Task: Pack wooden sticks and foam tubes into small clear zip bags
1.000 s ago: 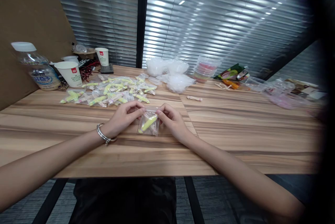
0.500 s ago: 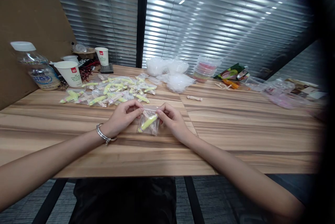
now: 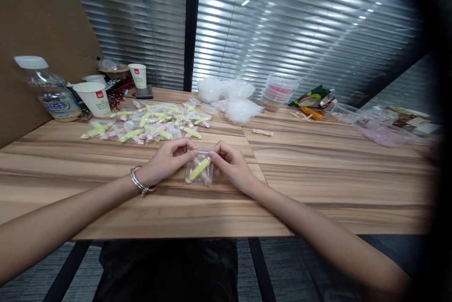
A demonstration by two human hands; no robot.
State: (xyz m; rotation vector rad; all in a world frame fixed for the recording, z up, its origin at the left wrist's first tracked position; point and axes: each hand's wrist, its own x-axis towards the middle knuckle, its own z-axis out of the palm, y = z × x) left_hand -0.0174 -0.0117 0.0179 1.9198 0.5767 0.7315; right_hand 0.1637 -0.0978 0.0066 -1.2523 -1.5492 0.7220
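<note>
A small clear zip bag [image 3: 198, 170] hangs just over the table's front half, with a yellow-green piece and a pale pinkish piece inside. My left hand [image 3: 171, 159] pinches its top left corner between thumb and fingers. At the top right corner my right hand [image 3: 229, 161] pinches it the same way. Behind my left hand lies a pile of similar filled bags [image 3: 151, 121]. One loose pale piece [image 3: 262, 132] rests on the wood, behind and to the right of my right hand.
A plastic bottle [image 3: 58, 99] and paper cups [image 3: 93, 99] stand at the left. Clear plastic bags [image 3: 240, 110], stacked tubs [image 3: 277, 92], an orange item [image 3: 311, 113] and crumpled plastic packaging [image 3: 383, 125] line the back and right of the wooden table [image 3: 335, 184].
My two hands have come slightly closer together along the bag's top edge. The bag has tilted a little and hangs slightly lower, its yellow-green piece shifted slightly left.
</note>
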